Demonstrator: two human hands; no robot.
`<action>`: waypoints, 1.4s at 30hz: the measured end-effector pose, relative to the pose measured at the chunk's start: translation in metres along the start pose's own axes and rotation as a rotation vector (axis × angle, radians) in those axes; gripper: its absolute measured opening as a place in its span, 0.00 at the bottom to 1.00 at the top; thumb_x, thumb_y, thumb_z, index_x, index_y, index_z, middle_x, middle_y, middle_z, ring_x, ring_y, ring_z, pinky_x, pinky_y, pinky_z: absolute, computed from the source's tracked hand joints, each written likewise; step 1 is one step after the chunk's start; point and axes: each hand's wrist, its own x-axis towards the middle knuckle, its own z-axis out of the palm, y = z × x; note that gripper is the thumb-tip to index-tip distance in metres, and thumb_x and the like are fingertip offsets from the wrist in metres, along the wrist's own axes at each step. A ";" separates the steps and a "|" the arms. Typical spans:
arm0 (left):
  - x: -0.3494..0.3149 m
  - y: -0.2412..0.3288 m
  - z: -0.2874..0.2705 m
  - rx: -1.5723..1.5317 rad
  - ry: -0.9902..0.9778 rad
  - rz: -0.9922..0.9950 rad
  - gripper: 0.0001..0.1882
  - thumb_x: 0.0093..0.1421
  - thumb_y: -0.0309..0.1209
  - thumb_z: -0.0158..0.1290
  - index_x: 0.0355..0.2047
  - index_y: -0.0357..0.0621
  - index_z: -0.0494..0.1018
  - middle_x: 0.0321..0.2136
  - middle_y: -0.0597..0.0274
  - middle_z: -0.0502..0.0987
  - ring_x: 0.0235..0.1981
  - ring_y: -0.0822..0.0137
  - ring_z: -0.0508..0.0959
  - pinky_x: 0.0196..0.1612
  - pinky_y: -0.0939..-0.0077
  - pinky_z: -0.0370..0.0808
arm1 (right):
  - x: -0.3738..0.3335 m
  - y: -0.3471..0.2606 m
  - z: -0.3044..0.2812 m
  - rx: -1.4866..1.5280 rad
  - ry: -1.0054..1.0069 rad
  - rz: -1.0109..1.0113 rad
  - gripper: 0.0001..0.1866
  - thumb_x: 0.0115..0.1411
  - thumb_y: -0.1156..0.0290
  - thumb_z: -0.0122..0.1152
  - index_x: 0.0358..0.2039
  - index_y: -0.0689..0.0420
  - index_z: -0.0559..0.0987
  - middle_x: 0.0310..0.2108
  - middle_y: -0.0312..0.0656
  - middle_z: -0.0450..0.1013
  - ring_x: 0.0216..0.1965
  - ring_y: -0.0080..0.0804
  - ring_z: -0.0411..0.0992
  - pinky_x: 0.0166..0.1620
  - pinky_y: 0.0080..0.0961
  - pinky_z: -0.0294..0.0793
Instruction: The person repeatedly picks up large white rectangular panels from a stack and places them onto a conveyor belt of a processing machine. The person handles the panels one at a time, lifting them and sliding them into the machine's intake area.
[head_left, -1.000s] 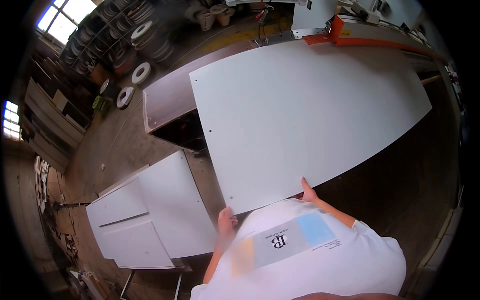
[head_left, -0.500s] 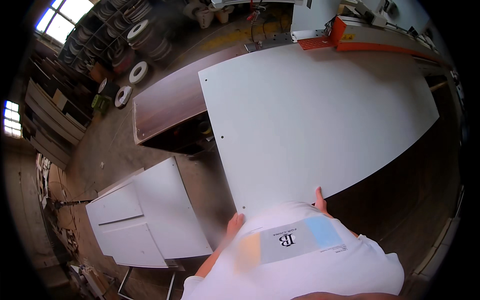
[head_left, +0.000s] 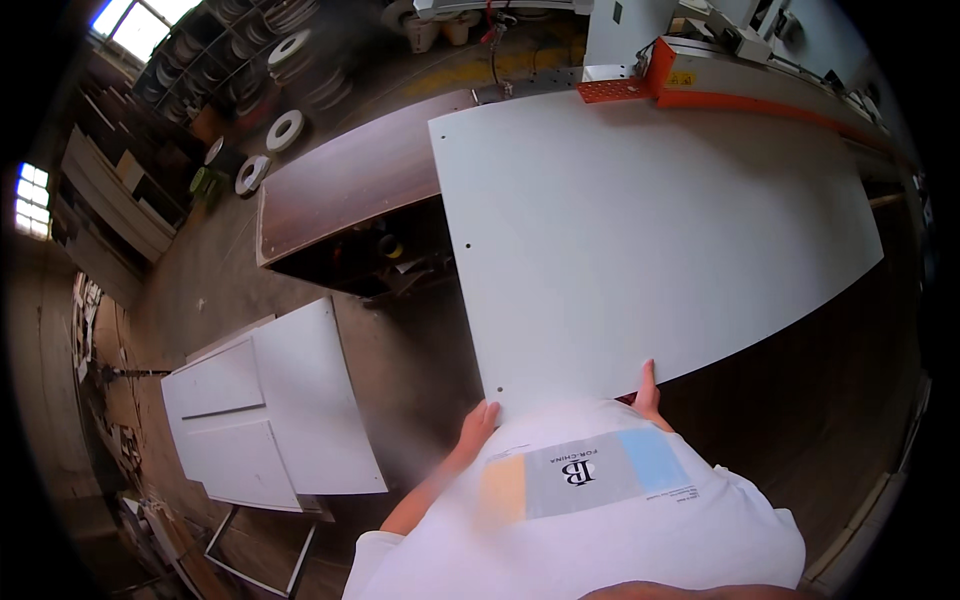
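A large white panel (head_left: 640, 240) lies flat in front of me, with several small holes along its left edge. My left hand (head_left: 478, 428) grips its near left corner, fingers closed at the edge. Farther right, my right hand (head_left: 648, 392) holds the near edge, with the thumb lying on top and the other fingers hidden beneath. The panel's far side reaches a machine (head_left: 770, 85) with an orange guard. My shirt covers part of the near edge.
Left of the panel stands a brown wood-grain box (head_left: 350, 180), open toward me, with odds and ends inside. Smaller white panels (head_left: 290, 390) are stacked on a metal frame (head_left: 285, 575) at lower left. Rolls of edging (head_left: 285, 130) stand on the floor near a full rack (head_left: 215, 60).
The large panel has shifted right, toward the machine, with both my hands still on it. More of the brown box now shows. The view has also moved a little.
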 end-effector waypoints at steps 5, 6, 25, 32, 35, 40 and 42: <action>0.019 0.004 0.028 0.009 -0.037 -0.066 0.21 0.69 0.46 0.44 0.39 0.40 0.73 0.27 0.62 0.73 0.31 0.73 0.71 0.36 0.73 0.70 | 0.020 -0.015 -0.009 0.107 0.119 -0.190 0.39 0.57 0.32 0.52 0.58 0.51 0.69 0.53 0.32 0.71 0.48 0.29 0.70 0.47 0.28 0.71; 0.020 0.001 0.033 -0.008 -0.025 -0.091 0.22 0.68 0.47 0.44 0.38 0.40 0.74 0.26 0.60 0.74 0.30 0.71 0.72 0.35 0.72 0.71 | 0.015 -0.020 -0.004 0.118 0.154 -0.253 0.40 0.57 0.32 0.51 0.59 0.49 0.69 0.53 0.30 0.71 0.49 0.29 0.69 0.48 0.28 0.69; -0.240 -0.337 -0.137 -0.646 1.034 -0.659 0.17 0.63 0.44 0.50 0.35 0.40 0.74 0.20 0.59 0.75 0.14 0.71 0.71 0.19 0.72 0.69 | -0.060 0.095 0.110 -0.801 -0.263 -0.207 0.34 0.60 0.35 0.50 0.50 0.55 0.76 0.42 0.34 0.76 0.40 0.28 0.73 0.40 0.28 0.71; -0.255 -0.375 -0.111 -0.728 1.002 -0.691 0.18 0.63 0.44 0.50 0.38 0.41 0.74 0.21 0.60 0.77 0.17 0.69 0.74 0.22 0.71 0.71 | -0.066 0.151 0.169 -1.235 -0.402 -0.228 0.34 0.61 0.36 0.51 0.48 0.56 0.77 0.40 0.35 0.77 0.39 0.28 0.73 0.40 0.28 0.71; -0.242 -0.355 -0.101 -0.798 0.889 -0.621 0.18 0.63 0.45 0.51 0.40 0.42 0.75 0.23 0.61 0.78 0.20 0.70 0.75 0.24 0.72 0.73 | -0.060 0.170 0.199 -1.414 -0.477 -0.250 0.34 0.61 0.36 0.51 0.48 0.56 0.77 0.40 0.35 0.77 0.38 0.28 0.73 0.39 0.28 0.71; -0.218 -0.347 -0.092 -0.588 0.838 -0.544 0.18 0.61 0.45 0.53 0.39 0.42 0.76 0.26 0.59 0.80 0.26 0.67 0.79 0.32 0.69 0.75 | -0.044 0.207 0.253 -1.714 -0.642 -0.278 0.33 0.61 0.37 0.51 0.47 0.57 0.78 0.39 0.36 0.77 0.38 0.28 0.73 0.39 0.28 0.71; -0.218 -0.344 -0.097 -0.608 0.898 -0.544 0.19 0.60 0.46 0.53 0.39 0.42 0.76 0.28 0.58 0.81 0.28 0.65 0.79 0.35 0.67 0.76 | -0.033 0.227 0.276 -1.813 -0.724 -0.271 0.33 0.61 0.37 0.51 0.46 0.57 0.78 0.38 0.36 0.77 0.37 0.28 0.73 0.39 0.28 0.71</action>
